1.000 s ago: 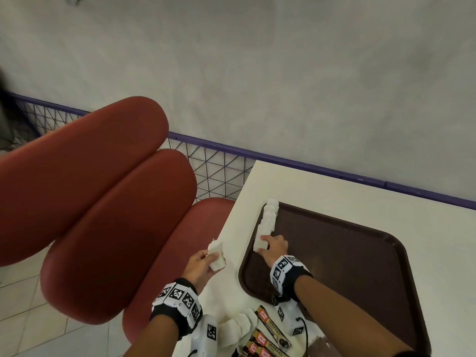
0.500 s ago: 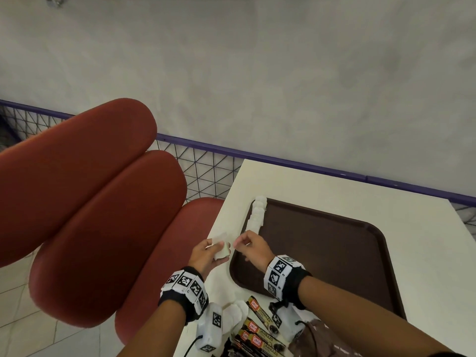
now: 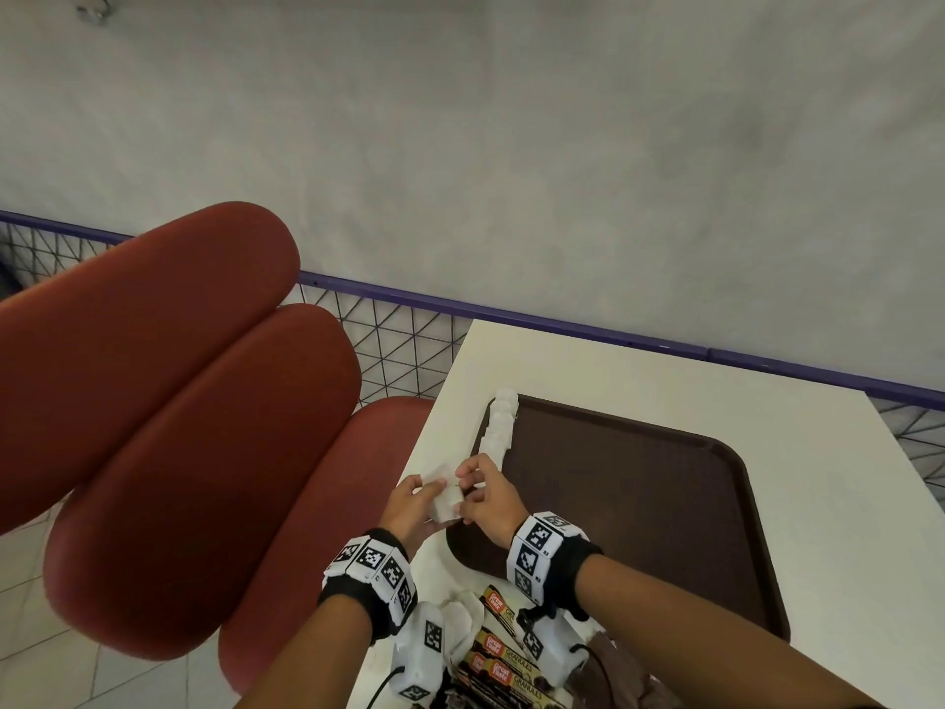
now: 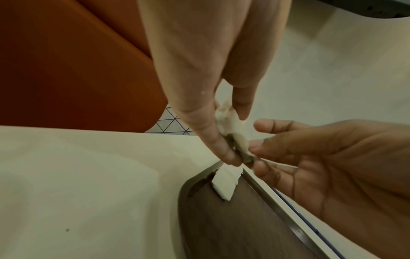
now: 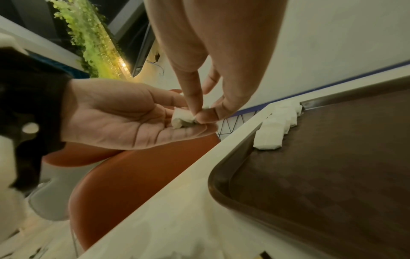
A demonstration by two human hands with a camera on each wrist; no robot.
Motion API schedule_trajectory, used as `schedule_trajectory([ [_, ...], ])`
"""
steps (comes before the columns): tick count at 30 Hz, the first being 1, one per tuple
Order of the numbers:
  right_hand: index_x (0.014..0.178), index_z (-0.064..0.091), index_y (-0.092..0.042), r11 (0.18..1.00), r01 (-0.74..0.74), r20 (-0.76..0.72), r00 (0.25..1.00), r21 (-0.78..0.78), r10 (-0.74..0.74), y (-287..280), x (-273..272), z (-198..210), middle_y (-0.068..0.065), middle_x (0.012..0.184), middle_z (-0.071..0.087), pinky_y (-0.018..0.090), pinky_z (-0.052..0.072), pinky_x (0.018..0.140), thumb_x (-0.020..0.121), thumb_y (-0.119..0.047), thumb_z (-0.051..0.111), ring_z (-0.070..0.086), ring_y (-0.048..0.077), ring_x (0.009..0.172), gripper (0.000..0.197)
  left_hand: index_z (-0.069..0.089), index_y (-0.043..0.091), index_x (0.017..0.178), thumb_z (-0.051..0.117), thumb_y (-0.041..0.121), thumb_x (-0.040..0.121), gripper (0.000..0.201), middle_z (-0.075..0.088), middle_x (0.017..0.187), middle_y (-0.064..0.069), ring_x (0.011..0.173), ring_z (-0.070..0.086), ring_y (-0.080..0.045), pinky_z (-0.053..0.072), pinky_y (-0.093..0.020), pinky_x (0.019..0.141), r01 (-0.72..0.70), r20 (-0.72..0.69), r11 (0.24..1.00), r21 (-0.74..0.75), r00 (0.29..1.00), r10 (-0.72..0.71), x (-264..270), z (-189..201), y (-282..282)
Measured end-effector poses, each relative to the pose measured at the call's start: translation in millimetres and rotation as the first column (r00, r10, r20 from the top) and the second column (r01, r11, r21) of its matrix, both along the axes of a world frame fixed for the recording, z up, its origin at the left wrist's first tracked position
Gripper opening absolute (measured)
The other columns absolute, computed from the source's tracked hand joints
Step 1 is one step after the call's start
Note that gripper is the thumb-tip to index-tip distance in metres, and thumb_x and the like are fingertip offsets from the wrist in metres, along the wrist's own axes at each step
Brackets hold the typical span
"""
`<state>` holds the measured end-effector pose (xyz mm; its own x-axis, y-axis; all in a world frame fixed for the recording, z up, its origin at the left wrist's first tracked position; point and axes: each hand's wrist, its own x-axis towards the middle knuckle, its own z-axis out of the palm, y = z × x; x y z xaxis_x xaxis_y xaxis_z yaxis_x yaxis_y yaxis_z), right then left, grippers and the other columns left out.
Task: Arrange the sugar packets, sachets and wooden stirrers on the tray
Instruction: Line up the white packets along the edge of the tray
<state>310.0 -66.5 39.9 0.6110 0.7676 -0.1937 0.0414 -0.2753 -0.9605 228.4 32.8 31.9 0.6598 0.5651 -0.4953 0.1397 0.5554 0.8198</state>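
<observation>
My left hand (image 3: 432, 496) holds a small stack of white sugar packets (image 3: 444, 501) over the table's left edge, just off the brown tray (image 3: 639, 504). My right hand (image 3: 468, 491) pinches one packet of that stack (image 5: 184, 118) with thumb and forefinger. In the left wrist view the stack (image 4: 230, 126) sits between my left thumb and fingers. Several white packets (image 3: 498, 427) lie in an overlapping row along the tray's left rim (image 5: 275, 126). Black and orange sachets (image 3: 503, 657) lie near my wrists. No wooden stirrers show.
The white table (image 3: 844, 504) stands against a mesh rail with a purple bar (image 3: 409, 345). Red padded seats (image 3: 179, 427) lie left of the table, below its edge. More white packets (image 3: 460, 619) and a brown wrapper (image 3: 613, 672) lie at the near edge.
My right hand left the row on the tray and came back to the left hand, where it now pinches a packet. The left hand moved slightly toward the tray.
</observation>
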Motion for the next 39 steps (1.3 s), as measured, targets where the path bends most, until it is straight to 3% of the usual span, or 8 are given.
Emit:
schedule_trajectory([
  [8, 0.118, 0.057, -0.013, 0.997, 0.032, 0.055, 0.998, -0.077, -0.028, -2, 13, -1, 0.006, 0.103, 0.044, 0.011, 0.045, 0.049, 0.080, 0.012, 0.044, 0.049, 0.010, 0.069, 0.047, 0.045, 0.001, 0.113, 0.048, 0.000, 0.094, 0.020, 0.056, 0.109, -0.021, 0.084, 0.062, -0.029, 0.059, -0.030, 0.058, -0.010, -0.004, 0.999, 0.031, 1.000, 0.011, -2, 1, 6],
  [12, 0.108, 0.064, -0.005, 0.985, -0.074, 0.004, 0.997, -0.156, 0.076, -4, 18, -7, 0.004, 0.093, 0.057, 0.015, 0.045, 0.052, 0.083, 0.004, 0.053, 0.054, 0.009, 0.066, 0.029, 0.044, -0.001, 0.109, 0.047, -0.007, 0.091, 0.019, 0.055, 0.105, -0.024, 0.080, 0.060, -0.027, 0.057, -0.026, 0.051, -0.005, -0.002, 0.998, 0.060, 1.000, 0.005, -1, 0, 4],
  [15, 0.086, 0.064, -0.013, 0.978, -0.097, -0.031, 0.995, -0.183, 0.093, -7, 25, -8, 0.002, 0.086, 0.059, 0.017, 0.043, 0.055, 0.083, -0.007, 0.063, 0.053, 0.009, 0.072, 0.008, 0.046, -0.001, 0.108, 0.049, -0.007, 0.090, 0.019, 0.059, 0.098, -0.022, 0.080, 0.062, -0.026, 0.057, -0.026, 0.052, 0.003, -0.013, 0.998, 0.062, 1.000, -0.002, -1, -1, 4],
  [20, 0.071, 0.059, -0.019, 0.981, -0.118, -0.076, 0.991, -0.152, 0.107, -8, 33, -8, -0.001, 0.082, 0.059, 0.016, 0.043, 0.064, 0.079, -0.004, 0.067, 0.053, 0.009, 0.077, 0.019, 0.052, 0.004, 0.099, 0.051, -0.004, 0.090, 0.012, 0.061, 0.101, -0.022, 0.083, 0.063, -0.025, 0.057, -0.028, 0.063, 0.027, -0.011, 0.997, 0.069, 1.000, -0.026, -3, -3, 5],
  [24, 0.067, 0.055, -0.019, 0.985, 0.130, -0.001, 0.991, -0.116, -0.131, -5, 48, -16, -0.002, 0.073, 0.058, 0.023, 0.046, 0.073, 0.074, 0.006, 0.068, 0.056, 0.016, 0.076, 0.029, 0.048, 0.003, 0.097, 0.052, -0.001, 0.092, 0.008, 0.062, 0.088, -0.018, 0.077, 0.063, -0.027, 0.058, -0.025, 0.058, -0.051, 0.008, 0.998, 0.028, 0.999, 0.051, -5, -2, 11],
  [28, 0.073, 0.050, -0.020, 0.932, 0.330, 0.007, 0.943, -0.148, -0.333, -4, 59, -27, 0.000, 0.073, 0.053, 0.019, 0.041, 0.059, 0.078, 0.005, 0.064, 0.051, 0.012, 0.065, 0.029, 0.048, 0.005, 0.094, 0.049, 0.002, 0.094, 0.002, 0.063, 0.088, -0.017, 0.078, 0.063, -0.027, 0.057, -0.029, 0.062, -0.096, -0.021, 0.995, 0.010, 0.995, 0.096, -10, -7, 19],
  [34, 0.069, 0.042, -0.017, 0.911, 0.363, 0.034, 0.931, -0.197, -0.363, 5, 52, -48, 0.004, 0.065, 0.050, 0.012, 0.040, 0.040, 0.079, 0.009, 0.057, 0.049, 0.015, 0.053, 0.032, 0.050, 0.005, 0.086, 0.048, 0.004, 0.095, 0.010, 0.063, 0.090, -0.018, 0.080, 0.063, -0.028, 0.054, -0.033, 0.066, -0.094, -0.064, 0.996, -0.001, 0.994, 0.093, -16, -13, 25],
  [39, 0.063, 0.044, -0.020, 0.880, 0.370, 0.150, 0.929, -0.297, -0.340, 15, 54, -53, 0.008, 0.076, 0.057, 0.032, 0.049, 0.064, 0.079, 0.008, 0.054, 0.055, 0.022, 0.066, 0.033, 0.053, 0.003, 0.085, 0.046, 0.004, 0.096, 0.013, 0.062, 0.090, -0.018, 0.080, 0.063, -0.029, 0.057, -0.028, 0.061, -0.062, -0.084, 0.998, 0.002, 0.995, 0.062, -18, -13, 27],
])
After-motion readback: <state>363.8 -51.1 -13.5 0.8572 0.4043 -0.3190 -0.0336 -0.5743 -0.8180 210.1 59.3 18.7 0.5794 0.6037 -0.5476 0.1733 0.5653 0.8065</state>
